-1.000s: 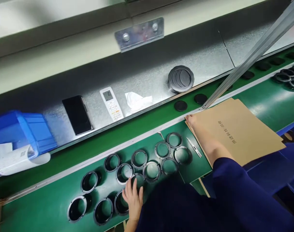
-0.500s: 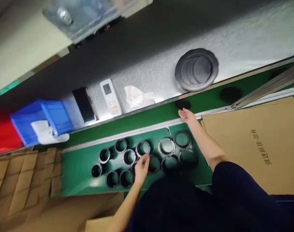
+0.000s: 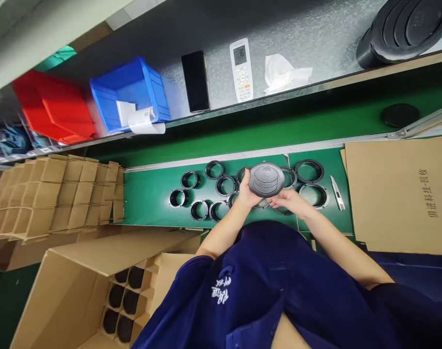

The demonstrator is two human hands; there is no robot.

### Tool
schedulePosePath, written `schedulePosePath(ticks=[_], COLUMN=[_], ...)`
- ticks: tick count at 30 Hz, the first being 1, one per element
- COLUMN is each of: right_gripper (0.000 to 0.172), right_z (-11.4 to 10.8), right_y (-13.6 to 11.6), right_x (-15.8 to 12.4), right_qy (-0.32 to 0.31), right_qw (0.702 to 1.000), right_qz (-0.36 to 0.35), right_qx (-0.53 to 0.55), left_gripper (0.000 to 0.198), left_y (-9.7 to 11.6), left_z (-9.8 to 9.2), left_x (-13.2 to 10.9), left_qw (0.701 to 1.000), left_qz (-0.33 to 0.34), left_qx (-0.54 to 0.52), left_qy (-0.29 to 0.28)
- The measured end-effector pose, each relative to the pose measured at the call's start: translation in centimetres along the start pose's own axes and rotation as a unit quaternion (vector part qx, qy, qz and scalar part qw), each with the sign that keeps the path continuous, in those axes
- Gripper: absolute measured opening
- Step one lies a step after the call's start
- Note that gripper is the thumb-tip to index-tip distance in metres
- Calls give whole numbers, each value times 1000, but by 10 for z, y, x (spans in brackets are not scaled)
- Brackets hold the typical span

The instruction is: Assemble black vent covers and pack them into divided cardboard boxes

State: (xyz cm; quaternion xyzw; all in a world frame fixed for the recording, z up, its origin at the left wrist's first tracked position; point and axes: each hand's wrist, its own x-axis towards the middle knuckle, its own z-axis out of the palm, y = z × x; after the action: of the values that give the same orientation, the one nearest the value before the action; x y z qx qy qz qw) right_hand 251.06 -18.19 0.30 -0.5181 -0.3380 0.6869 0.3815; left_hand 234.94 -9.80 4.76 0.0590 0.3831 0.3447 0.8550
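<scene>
Where the grey disc (image 3: 266,179) is: held above the green bench (image 3: 144,194), over the black rings (image 3: 173,198), its ridged face turned up, which leaves that face in plain view.
Left hand (image 3: 247,193): closed on the disc, thumb along the left rim, other fingers mostly hidden; it seems to carry the weight from one side.
Right hand (image 3: 289,201): fingers bent and nearly together at the disc's lower right edge; whether they grip or only brush it, I cannot tell.
Rings: hollow side up in loose groups, some touching, likely so each is easy to pick up.
Cutter (image 3: 338,194): between the rings and the flat cardboard (image 3: 399,194), presumably handy yet out of the way.
Shelf (image 3: 219,72): lifts the phone (image 3: 195,81), remote (image 3: 242,70) and blue bin (image 3: 157,92) off the working surface.
Carton (image 3: 75,286): open at lower left, its cells probably keeping the dark round pieces (image 3: 131,300) from rubbing.
</scene>
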Motion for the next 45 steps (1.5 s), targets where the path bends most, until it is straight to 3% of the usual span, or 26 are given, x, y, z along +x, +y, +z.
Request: schedulePosePath(ticks=[2,4,6,9,12,16,23,27,31,34,37,41,43,45], right_gripper=[36,37,38,42,48,58,72,68,69,68,88,113,113,113], right_z=[-7,-4,7,25,32,27,7,-12,-18,-12,-10,-27,-47,-74], right_y=[-9,-21,-29,-29,-19,-10,-28,-30,-13,4,17,23,23,24], right_x=[-7,-16,-25,-31,-28,-27,-44,-46,-39,-35,-30,-12,5,25], right_qy=[168,257,238,225,237,213,236,246,233,140,69,58,99,193], right_qw=[968,899,851,822,831,854,906,903,896,865,844,865,864,842], right_qz=[-95,-210,-286,-300,-263,-229,-235,-229,-237,-249,-203,-143,-123,-83], right_qx=[-163,-286,-371,-428,-430,-415,-262,-269,-293,-413,-491,-478,-479,-496], left_gripper=[67,68,70,71,67,64,73,77,81,77,73,75,75,72], left_y=[0,-1,-2,-6,-11,-21,-34,-36,-40,-47,-57,-67,-66,-61], left_z=[-2,-3,-5,-10,-16,-20,-9,-2,-1,-2,-1,3,3,-1], left_x=[-14,-25,-34,-42,-46,-44,-37,-31,-21,-12,-5,7,14,20], left_qw=[1000,999,998,996,995,993,990,991,992,996,994,987,984,982], left_qz=[-4,-20,-33,-65,-88,-80,-86,-96,-104,-90,-101,-138,-141,-124], left_qx=[-16,-26,-34,-36,-19,7,18,16,21,21,35,78,100,126], left_qy=[-20,-34,-47,-46,-42,-81,-107,-93,-74,-8,27,27,44,70])
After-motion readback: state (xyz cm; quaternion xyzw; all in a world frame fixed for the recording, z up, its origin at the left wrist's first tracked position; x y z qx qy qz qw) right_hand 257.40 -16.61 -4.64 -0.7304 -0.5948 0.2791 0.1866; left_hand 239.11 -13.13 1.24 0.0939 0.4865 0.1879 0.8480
